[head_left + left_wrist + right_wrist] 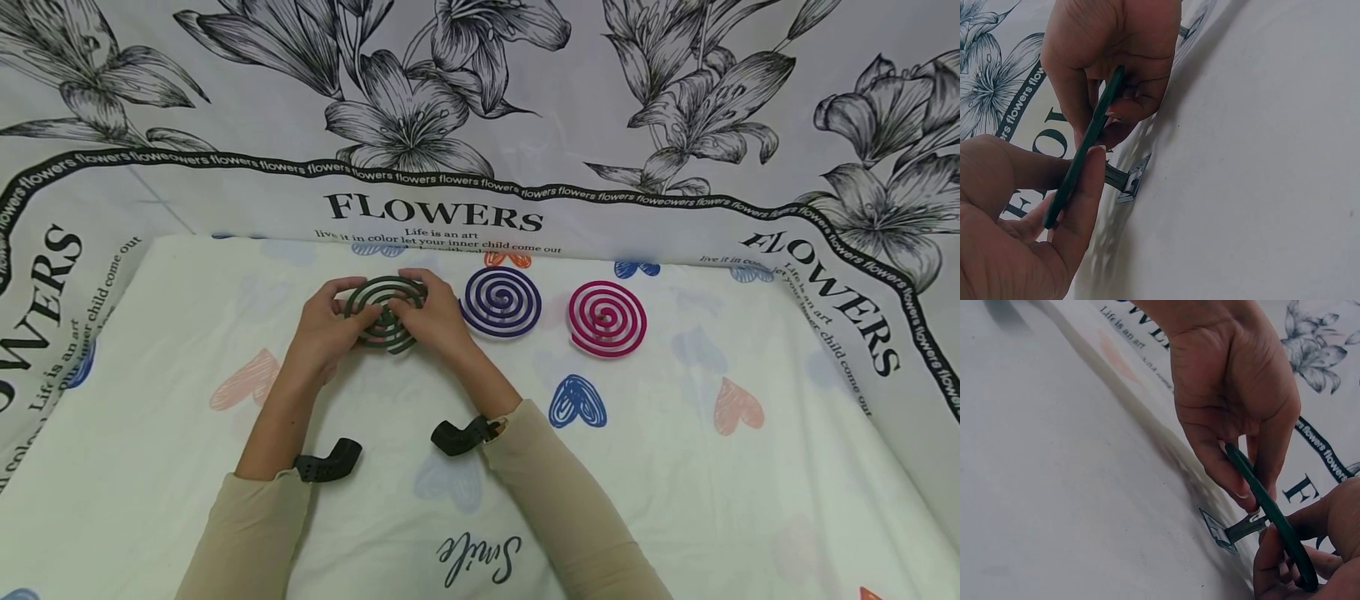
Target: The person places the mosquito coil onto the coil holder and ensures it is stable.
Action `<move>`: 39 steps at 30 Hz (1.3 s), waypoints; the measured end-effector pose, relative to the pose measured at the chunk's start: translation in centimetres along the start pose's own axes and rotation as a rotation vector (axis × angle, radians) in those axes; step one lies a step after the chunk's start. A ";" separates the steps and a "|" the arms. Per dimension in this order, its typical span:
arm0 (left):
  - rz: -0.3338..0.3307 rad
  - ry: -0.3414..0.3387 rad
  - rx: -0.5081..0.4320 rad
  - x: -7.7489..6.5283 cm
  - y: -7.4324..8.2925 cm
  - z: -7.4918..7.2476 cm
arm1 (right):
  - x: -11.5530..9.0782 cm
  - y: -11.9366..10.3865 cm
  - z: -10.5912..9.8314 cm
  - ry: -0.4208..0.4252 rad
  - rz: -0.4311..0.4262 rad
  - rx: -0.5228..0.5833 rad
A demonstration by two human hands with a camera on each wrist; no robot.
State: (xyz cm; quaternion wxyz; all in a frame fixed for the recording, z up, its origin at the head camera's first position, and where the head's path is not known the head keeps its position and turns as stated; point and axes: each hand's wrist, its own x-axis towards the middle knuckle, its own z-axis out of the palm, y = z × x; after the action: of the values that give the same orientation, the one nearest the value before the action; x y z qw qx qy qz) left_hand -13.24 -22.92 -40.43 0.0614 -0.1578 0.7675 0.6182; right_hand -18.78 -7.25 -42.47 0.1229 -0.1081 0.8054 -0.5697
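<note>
A dark green mosquito coil (1085, 142) is held by both hands, seen from above in the head view and edge-on in both wrist views. My left hand (327, 321) grips its left edge, thumb on top and fingers underneath. Opposite, my right hand (438, 312) pinches the right side, its thumb near the centre of the spiral. Below the coil a small metal stand (1130, 180) with a flat foot shows in the left wrist view. The same stand (1221, 534) appears under the coil in the right wrist view.
To the right of my right hand is a blue coil (502, 325), close to its fingers. Farther right comes a pink coil (607, 346). The white tablecloth (675, 500) carries printed hearts, and a flower-printed cloth (262, 192) hangs behind.
</note>
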 end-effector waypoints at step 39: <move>-0.037 -0.052 -0.009 0.4 -0.2 -0.2 | -0.2 -0.1 -0.2 0.018 0.006 -0.077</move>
State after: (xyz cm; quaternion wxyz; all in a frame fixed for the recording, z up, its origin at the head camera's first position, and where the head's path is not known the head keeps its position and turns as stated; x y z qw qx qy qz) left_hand -13.51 -23.17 -40.66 0.0919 -0.1561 0.7600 0.6242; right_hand -18.70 -7.04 -42.34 0.1131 -0.1052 0.8282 -0.5387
